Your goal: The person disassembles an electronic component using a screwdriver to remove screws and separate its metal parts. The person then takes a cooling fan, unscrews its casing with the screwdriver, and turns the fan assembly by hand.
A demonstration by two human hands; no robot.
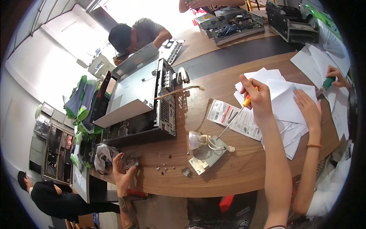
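Observation:
In my right hand (256, 95) is a screwdriver (248, 100) with a yellow and orange handle, my fingers wrapped round it. Its long shaft slants down to the left, the tip at a lamp module's grey plate (212, 155). A glass reflector bulb (196, 140) sits at the plate's left end, with white wires beside it. My left hand (122, 172), at the table's near left edge, has thumb and fingers curved around a clear, glassy piece (130, 162). Small screws and bits (163, 168) and a small metal piece (186, 172) lie between the hands.
An opened computer case (152, 110) with a cable stands at left, beside a crumpled bag (105, 157). White papers (276, 95) and a printed label sheet (236, 118) lie right. A co-worker's hand (307, 108) rests on the papers; their other holds a green-handled tool (327, 83).

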